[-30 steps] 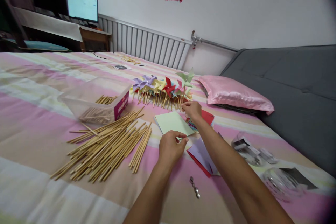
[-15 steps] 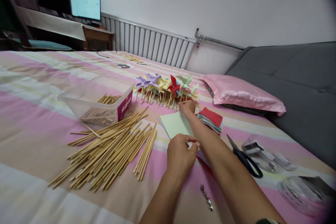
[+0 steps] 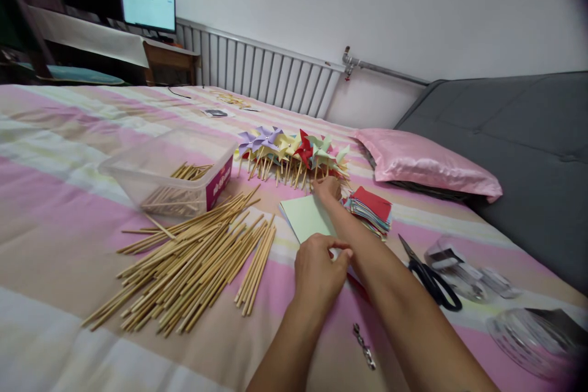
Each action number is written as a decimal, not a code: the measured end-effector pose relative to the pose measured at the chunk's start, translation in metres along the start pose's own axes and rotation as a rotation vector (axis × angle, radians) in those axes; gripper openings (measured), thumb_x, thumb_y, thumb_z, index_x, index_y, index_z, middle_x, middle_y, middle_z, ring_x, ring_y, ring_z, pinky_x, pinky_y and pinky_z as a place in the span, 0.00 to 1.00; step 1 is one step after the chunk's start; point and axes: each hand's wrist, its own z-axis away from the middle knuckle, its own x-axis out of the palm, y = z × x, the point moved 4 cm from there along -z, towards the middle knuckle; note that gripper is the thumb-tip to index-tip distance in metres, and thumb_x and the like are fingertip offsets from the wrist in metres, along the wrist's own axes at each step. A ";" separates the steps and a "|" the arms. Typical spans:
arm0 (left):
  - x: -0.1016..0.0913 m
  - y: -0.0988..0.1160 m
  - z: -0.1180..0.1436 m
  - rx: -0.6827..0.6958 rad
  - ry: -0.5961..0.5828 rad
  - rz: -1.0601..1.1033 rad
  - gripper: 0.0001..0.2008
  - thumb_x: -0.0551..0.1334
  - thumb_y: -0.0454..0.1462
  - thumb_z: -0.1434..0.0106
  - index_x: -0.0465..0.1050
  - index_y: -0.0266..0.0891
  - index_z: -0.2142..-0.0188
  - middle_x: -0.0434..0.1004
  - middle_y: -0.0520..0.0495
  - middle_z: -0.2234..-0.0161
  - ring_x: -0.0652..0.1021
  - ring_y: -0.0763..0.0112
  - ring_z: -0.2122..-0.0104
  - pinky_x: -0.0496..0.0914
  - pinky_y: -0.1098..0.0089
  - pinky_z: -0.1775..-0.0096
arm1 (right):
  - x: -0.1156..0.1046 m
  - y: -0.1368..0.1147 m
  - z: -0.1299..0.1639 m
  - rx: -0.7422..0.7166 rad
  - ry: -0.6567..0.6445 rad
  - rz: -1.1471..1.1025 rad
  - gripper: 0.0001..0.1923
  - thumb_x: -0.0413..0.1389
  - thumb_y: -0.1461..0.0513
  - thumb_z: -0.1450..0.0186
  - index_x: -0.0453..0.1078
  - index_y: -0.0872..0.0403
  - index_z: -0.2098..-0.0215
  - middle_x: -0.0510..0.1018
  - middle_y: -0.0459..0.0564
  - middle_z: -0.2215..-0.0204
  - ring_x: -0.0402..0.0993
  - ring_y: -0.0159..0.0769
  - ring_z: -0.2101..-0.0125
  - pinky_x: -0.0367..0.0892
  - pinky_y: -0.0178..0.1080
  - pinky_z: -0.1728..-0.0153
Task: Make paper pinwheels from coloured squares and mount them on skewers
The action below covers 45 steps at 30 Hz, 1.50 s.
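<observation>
My right hand [image 3: 327, 188] reaches forward to the near edge of the row of paper pinwheels [image 3: 287, 147]. Its fingers are closed at the stick of a pale green pinwheel [image 3: 321, 150]; the palm hides part of the grip. Nearer to me, my left hand [image 3: 319, 266] is curled, thumb and forefinger brought together in a pinch beside my right forearm. What it holds, if anything, cannot be made out. Between the hands lies pale green square paper [image 3: 305, 215], partly covered by them. A red strip [image 3: 358, 288] shows beneath my right forearm.
Left are loose wooden sticks [image 3: 193, 269] and a clear plastic box [image 3: 160, 177] with more sticks. Right are stacked coloured paper [image 3: 372, 203], black scissors [image 3: 429, 275] and clear containers [image 3: 523, 340]. A small silver metal piece [image 3: 364, 346] lies in front; a pink pillow [image 3: 427, 162] lies behind.
The pale green pinwheel sits slightly lower among the others. My left hand has shifted a little to the right; my right hand stays at nearly the same spot.
</observation>
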 end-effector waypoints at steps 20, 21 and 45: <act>0.000 0.004 -0.010 -0.002 0.032 -0.185 0.12 0.60 0.42 0.46 0.79 0.41 0.66 0.78 0.46 0.69 0.74 0.67 0.70 0.64 0.69 0.67 | -0.211 0.108 0.139 -0.253 -0.115 -0.065 0.12 0.57 0.57 0.45 0.76 0.53 0.65 0.80 0.49 0.71 0.74 0.36 0.72 0.65 0.36 0.69; 0.001 0.005 -0.010 0.002 0.030 -0.203 0.13 0.60 0.42 0.46 0.79 0.41 0.66 0.78 0.46 0.69 0.74 0.67 0.70 0.64 0.69 0.67 | -0.209 0.115 0.140 -0.250 -0.112 -0.008 0.12 0.56 0.58 0.44 0.75 0.53 0.65 0.80 0.49 0.70 0.75 0.36 0.71 0.65 0.37 0.68; 0.040 0.006 -0.005 0.064 -0.161 -0.313 0.12 0.61 0.44 0.49 0.79 0.41 0.69 0.74 0.49 0.78 0.71 0.69 0.77 0.60 0.72 0.74 | -0.167 0.151 0.128 -0.193 -0.224 0.304 0.28 0.64 0.58 0.53 0.70 0.49 0.53 0.78 0.51 0.61 0.73 0.45 0.59 0.64 0.41 0.64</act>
